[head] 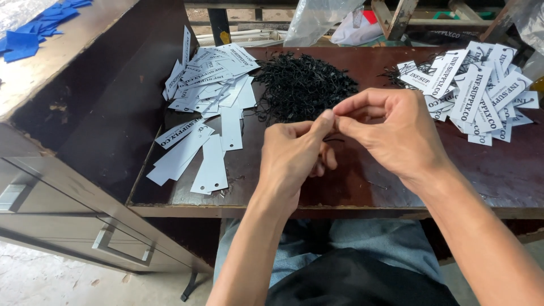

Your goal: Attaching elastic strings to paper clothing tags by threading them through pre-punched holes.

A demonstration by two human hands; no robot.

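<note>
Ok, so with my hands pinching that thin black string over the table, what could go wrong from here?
The thin black string pinched between left hand and right hand is barely visible and could slip out. The loose white tags lie close to the table edge and might slide off. The black string pile looks tangled, so pulling one may drag others.
</note>
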